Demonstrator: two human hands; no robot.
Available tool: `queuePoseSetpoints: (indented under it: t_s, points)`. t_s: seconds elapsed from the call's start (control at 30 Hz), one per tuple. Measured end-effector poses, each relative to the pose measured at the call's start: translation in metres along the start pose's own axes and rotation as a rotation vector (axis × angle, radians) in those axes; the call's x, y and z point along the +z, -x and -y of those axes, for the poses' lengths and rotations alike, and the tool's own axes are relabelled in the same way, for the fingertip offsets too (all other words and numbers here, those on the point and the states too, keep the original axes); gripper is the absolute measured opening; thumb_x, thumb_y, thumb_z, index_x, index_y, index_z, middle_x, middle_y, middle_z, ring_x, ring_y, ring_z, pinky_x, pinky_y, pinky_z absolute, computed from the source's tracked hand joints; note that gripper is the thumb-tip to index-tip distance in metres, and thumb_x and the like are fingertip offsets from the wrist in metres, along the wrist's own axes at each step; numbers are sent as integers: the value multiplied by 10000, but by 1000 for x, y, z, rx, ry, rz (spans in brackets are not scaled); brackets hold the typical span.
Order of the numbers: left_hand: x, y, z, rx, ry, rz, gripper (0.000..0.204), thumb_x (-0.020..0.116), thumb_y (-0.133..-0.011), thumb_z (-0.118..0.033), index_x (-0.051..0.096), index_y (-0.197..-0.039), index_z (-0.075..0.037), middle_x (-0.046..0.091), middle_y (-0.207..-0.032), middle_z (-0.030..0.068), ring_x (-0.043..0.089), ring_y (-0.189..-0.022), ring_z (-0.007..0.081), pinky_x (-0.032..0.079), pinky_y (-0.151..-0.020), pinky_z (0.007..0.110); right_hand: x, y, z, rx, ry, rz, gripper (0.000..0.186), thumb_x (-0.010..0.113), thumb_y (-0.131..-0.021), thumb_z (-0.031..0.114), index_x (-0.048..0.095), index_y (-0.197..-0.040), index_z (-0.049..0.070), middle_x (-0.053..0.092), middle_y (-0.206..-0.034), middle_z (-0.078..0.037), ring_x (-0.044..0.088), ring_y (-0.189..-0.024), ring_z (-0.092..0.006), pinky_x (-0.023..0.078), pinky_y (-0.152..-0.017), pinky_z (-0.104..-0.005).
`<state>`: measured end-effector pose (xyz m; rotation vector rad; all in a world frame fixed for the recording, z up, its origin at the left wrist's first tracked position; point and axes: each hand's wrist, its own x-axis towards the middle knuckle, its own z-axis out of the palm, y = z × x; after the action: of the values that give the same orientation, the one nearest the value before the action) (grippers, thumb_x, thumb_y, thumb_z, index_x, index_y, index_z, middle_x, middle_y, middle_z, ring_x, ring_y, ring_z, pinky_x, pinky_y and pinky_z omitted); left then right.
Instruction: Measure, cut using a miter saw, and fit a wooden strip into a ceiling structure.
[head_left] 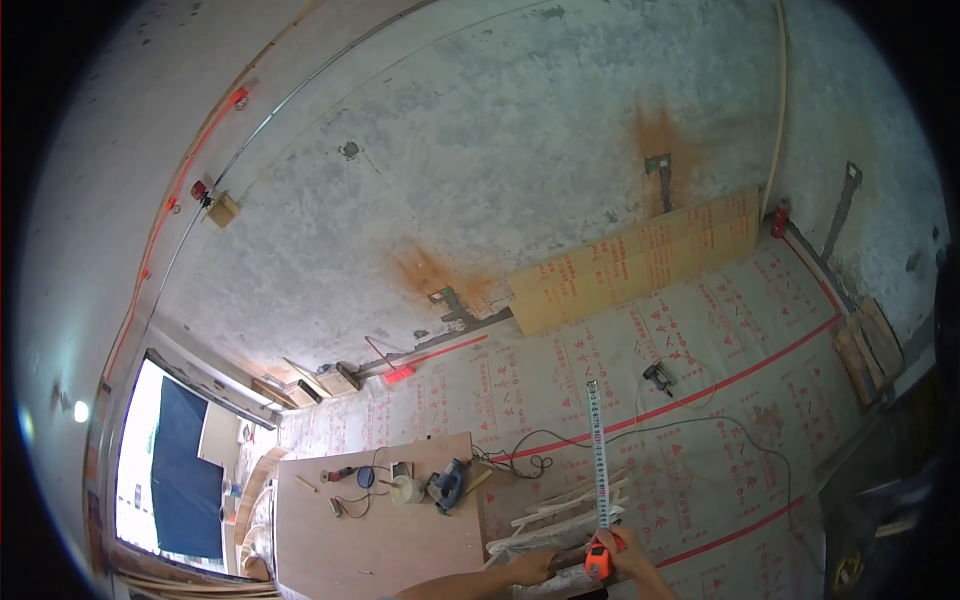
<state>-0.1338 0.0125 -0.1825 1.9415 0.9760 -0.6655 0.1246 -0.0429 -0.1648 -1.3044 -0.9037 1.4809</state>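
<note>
Past the right edge of the board (320, 535), my right hand (626, 558) clasps the tape (598, 561), likely steadying its blade (599, 460); my left hand (531, 568)'s grip, can't tell.

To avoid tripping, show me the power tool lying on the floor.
The dark gun-shaped tool; the blue-grey saw and small red-tipped tool lie on the brown board.

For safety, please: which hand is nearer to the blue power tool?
Left. The left hand is lower right of the tool; the right hand, holding the tape measure, is farther right.
</note>
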Motion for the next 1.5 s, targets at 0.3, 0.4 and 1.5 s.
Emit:
queuePoseSetpoints:
  t_s: [0.3,0.4,1.5]
  points:
    - [-14,11,-8,162,115,-19,525,642,-866,-374,534,-1262,-46,661,-1065,273,633,-1013,450,491,-875,521,-3,14,24,-16,18,93,383,495,-1027,279,690,-858,-4,686,-769,-67,633,-690,-133,507,-675,-282]
    - [-13,19,-10,152,82,34,542,642,-862,-388,539,-1253,-28,660,-1051,281,632,-1019,441,488,-881,519,2,24,21,29,-93,28,415,480,-1037,290,685,-849,-17,684,-770,-69,629,-686,-136,505,-668,-280]
    - [47,-8,-19,194,-43,-725,302,691,-866,-129,623,-1135,-10,695,-1020,149,665,-959,286,495,-847,405,-11,20,-17,-789,-37,-225,134,624,-820,88,503,-780,50,588,-729,-135,597,-705,-367,453,-628,-439]
